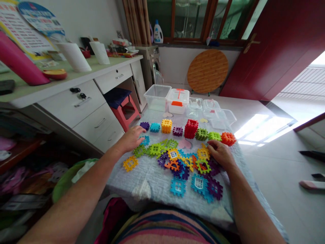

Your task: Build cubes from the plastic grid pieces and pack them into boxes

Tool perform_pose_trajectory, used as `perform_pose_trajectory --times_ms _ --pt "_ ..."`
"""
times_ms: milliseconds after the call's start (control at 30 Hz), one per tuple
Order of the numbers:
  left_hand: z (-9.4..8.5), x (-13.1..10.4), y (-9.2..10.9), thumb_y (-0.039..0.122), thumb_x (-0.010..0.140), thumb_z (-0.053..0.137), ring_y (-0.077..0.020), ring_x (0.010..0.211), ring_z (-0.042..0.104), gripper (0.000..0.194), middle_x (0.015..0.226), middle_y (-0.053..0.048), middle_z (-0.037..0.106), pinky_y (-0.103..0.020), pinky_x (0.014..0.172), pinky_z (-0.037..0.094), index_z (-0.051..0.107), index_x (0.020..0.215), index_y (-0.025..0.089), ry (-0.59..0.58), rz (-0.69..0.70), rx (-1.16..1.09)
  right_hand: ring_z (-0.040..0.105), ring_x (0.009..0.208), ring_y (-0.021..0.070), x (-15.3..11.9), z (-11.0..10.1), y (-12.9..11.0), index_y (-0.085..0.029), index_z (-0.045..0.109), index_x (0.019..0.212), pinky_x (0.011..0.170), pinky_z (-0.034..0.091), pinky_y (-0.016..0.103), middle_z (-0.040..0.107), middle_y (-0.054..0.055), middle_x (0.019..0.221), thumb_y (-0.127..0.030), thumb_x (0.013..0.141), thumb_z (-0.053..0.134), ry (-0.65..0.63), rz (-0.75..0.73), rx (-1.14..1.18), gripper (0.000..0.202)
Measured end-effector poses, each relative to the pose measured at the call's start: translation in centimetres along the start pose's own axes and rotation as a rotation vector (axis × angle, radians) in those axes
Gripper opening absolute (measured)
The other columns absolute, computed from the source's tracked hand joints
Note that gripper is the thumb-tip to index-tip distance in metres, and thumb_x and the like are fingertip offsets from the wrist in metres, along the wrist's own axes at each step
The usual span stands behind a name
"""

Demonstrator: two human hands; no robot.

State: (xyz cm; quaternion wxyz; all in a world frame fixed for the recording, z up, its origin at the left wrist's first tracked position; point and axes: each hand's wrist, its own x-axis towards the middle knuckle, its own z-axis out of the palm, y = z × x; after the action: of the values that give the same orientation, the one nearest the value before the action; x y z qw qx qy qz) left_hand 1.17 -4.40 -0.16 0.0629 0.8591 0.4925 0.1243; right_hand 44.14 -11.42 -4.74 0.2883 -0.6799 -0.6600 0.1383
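Note:
My left hand [132,138] is over the left side of the cloth-covered table, fingers apart, beside a light blue building tile [145,140] and close to a dark purple tile stack [144,126]. Curled at the right of the loose pile, my right hand [221,153] has its fingertips at the edge of a yellow tile [203,153]; its grip is partly hidden. Green tiles [155,149] lie between the hands, with a purple tile [215,188] and a blue tile [178,186] nearer me. An orange-yellow tile [130,163] sits apart at left.
Sorted stacks form a row behind the pile, including a yellow stack [166,126], a tall red stack [191,128] and an orange stack [228,138]. Beyond them stand an open clear bin [157,96] and a lidded box [177,101]. A desk [83,101] flanks the table's left.

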Motion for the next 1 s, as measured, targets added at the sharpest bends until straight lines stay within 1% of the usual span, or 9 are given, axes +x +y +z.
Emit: perform_pose_trajectory --times_ms 100,167,267,400,533,667,833,933,1000 --pt "0.9 -2.4 2.1 0.029 0.084 0.056 -0.0269 0.114 0.056 0.031 0.119 -0.011 0.062 -0.043 0.103 0.043 0.061 0.112 0.018 -0.042 -0.016 -0.059 0.067 0.076 0.0196 0.0 0.1 0.0 -0.019 0.071 0.097 0.072 0.049 0.03 0.075 0.005 0.086 -0.03 0.081 0.051 0.003 -0.01 -0.01 0.028" --pt "1.5 -3.1 3.6 0.03 0.08 0.063 -0.0275 0.12 0.052 0.039 0.126 -0.011 0.06 -0.043 0.107 0.039 0.06 0.117 0.019 -0.073 0.033 -0.101 0.067 0.076 0.0195 0.1 0.1 0.1 -0.02 0.071 0.097 0.073 0.049 0.03 0.075 0.005 0.087 -0.03 0.08 0.051 0.003 -0.021 -0.011 0.028" --pt "2.3 -3.0 5.3 0.028 0.073 0.071 -0.0288 0.124 0.05 0.052 0.132 -0.012 0.058 -0.043 0.109 0.037 0.058 0.123 0.018 -0.119 0.087 -0.146 0.067 0.076 0.0194 0.1 0.1 0.0 -0.019 0.071 0.097 0.073 0.049 0.031 0.075 0.005 0.087 -0.03 0.08 0.052 -0.006 -0.024 -0.015 0.028" --pt "2.8 -2.2 6.2 0.024 0.071 0.072 -0.0292 0.114 0.057 0.053 0.123 -0.013 0.062 -0.043 0.103 0.043 0.059 0.122 0.016 -0.148 0.045 -0.153 0.067 0.078 0.0201 0.2 0.0 -0.1 -0.018 0.071 0.098 0.074 0.049 0.031 0.075 0.007 0.089 -0.031 0.081 0.051 -0.026 -0.025 -0.04 0.03" --pt "2.8 -2.0 6.5 0.022 0.068 0.072 -0.0295 0.11 0.057 0.055 0.116 -0.013 0.062 -0.043 0.1 0.044 0.059 0.121 0.015 -0.098 0.014 -0.157 0.067 0.08 0.02 0.2 -0.1 -0.1 -0.019 0.071 0.097 0.076 0.049 0.03 0.075 0.006 0.09 -0.031 0.081 0.051 -0.028 -0.027 -0.043 0.029" --pt "2.5 -2.0 6.9 0.02 0.068 0.07 -0.0268 0.112 0.056 0.056 0.118 -0.01 0.06 -0.04 0.101 0.044 0.057 0.122 0.018 -0.022 0.018 -0.238 0.067 0.076 0.0194 0.2 0.0 0.0 -0.019 0.071 0.097 0.073 0.049 0.03 0.074 0.005 0.086 -0.029 0.081 0.051 -0.028 -0.037 -0.029 0.028" --pt "2.4 -1.8 7.2 0.024 0.07 0.07 -0.0265 0.113 0.056 0.053 0.117 -0.008 0.058 -0.04 0.102 0.045 0.057 0.121 0.02 0.074 -0.048 -0.297 0.065 0.074 0.0185 0.1 0.0 0.1 -0.019 0.071 0.097 0.071 0.048 0.029 0.073 0.004 0.082 -0.03 0.081 0.05 -0.029 -0.048 -0.033 0.028" --pt "2.3 -1.7 7.6 0.027 0.071 0.071 -0.026 0.112 0.057 0.051 0.115 -0.007 0.058 -0.04 0.1 0.046 0.057 0.12 0.021 0.095 -0.084 -0.323 0.065 0.074 0.0185 0.1 0.0 0.2 -0.02 0.071 0.097 0.071 0.048 0.029 0.073 0.004 0.083 -0.03 0.08 0.051 -0.027 -0.057 -0.036 0.028" --pt "2.3 -1.8 8.4 0.029 0.073 0.072 -0.0256 0.112 0.058 0.051 0.116 -0.007 0.059 -0.04 0.1 0.046 0.056 0.121 0.022 0.09 -0.07 -0.354 0.065 0.073 0.0184 0.1 0.0 0.1 -0.02 0.071 0.097 0.07 0.048 0.029 0.073 0.004 0.082 -0.031 0.08 0.051 -0.029 -0.056 -0.033 0.028"
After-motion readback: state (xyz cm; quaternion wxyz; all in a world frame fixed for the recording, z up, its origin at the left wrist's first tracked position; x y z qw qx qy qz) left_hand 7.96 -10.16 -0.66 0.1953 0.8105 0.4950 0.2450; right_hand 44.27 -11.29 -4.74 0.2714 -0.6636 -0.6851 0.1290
